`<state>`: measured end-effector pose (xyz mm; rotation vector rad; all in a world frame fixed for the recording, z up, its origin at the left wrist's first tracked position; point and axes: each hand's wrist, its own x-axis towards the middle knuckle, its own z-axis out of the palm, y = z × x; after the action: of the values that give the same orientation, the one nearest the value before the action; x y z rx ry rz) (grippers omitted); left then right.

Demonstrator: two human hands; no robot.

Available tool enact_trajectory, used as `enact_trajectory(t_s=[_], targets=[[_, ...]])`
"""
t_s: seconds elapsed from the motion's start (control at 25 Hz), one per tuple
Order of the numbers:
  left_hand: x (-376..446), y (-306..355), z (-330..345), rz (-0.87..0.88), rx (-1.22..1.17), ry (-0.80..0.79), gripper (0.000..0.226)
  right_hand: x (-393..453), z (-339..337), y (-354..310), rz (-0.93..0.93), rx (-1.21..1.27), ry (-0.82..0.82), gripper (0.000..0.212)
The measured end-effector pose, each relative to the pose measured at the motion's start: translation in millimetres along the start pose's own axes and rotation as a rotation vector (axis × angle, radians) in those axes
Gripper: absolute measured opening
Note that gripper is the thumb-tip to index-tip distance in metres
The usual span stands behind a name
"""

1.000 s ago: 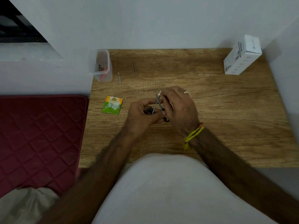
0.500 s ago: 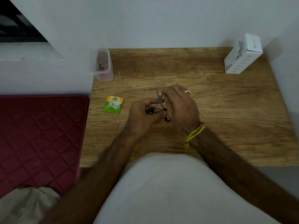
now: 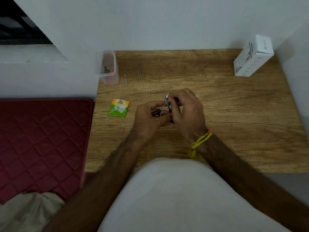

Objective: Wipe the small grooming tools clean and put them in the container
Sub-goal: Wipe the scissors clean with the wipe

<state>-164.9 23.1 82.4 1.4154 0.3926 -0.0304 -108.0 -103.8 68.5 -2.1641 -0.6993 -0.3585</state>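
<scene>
Scissors [image 3: 164,104]: small pair held above the middle of the bench [image 3: 234,114], blades pointing away from the person, black handles toward the body.
Left hand [image 3: 148,117]: grip closed around the black handles; fingers curled under them.
Right hand [image 3: 187,111]: fingertips pinch a small white wipe [image 3: 167,96] against the blades, just beyond the left hand.
Container [image 3: 108,67]: clear plastic tub at the bench's far left corner, upright; holds a few thin tools, one red or pink.
Tweezers [image 3: 141,70]: flat on the bench, right of the container.
Thin pick [image 3: 126,81]: on the bench just beside the container.
Sachet [image 3: 119,108]: green and orange, left of the hands.
White box [image 3: 253,56]: far right corner.
</scene>
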Motion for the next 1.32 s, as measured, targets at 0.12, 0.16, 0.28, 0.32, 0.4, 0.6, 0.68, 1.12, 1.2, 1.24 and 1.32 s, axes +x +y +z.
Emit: enact_trajectory(t_s=[0.12,0.16,0.28,0.32,0.4,0.6,0.68,1.12,1.2,1.24,1.32], targets=[[3,-5,-1,-0.003,0.034,0.036,0.028,-3,-2,-3,-0.056,-0.101,-0.044,0.014],[4,-6,-1,-0.005,0.039,0.046,0.026,-3,-2,-3,-0.062,-0.136,-0.055,0.015],[4,-7,-3,-0.027,0.052,0.075,0.024,0,-1,-4,-0.107,-0.178,-0.069,0.011],[4,-8,-4,-0.035,0.049,0.081,0.024,0,-1,-2,-0.135,-0.186,-0.081,0.010],[4,-8,-4,-0.041,0.050,0.083,0.026,0,-2,0,-0.136,-0.190,-0.098,0.010],[4,-8,-5,-0.019,0.079,0.063,0.027,4,-3,-2,-0.100,-0.178,-0.125,0.009],[4,-7,-4,-0.022,0.076,0.054,0.027,6,-3,-4,-0.072,-0.156,-0.090,0.007],[4,-4,-3,-0.002,0.110,0.058,0.026,10,-1,-6,-0.090,-0.185,-0.004,0.011],[4,-5,-3,-0.004,0.114,0.053,0.026,12,0,-5,-0.099,-0.194,0.016,0.011],[3,-5,-2,-0.004,0.114,0.054,0.026,11,1,-4,-0.115,-0.206,0.017,0.011],[2,-3,-2,-0.005,0.108,0.055,0.026,10,3,-3,-0.127,-0.203,0.032,0.013]])
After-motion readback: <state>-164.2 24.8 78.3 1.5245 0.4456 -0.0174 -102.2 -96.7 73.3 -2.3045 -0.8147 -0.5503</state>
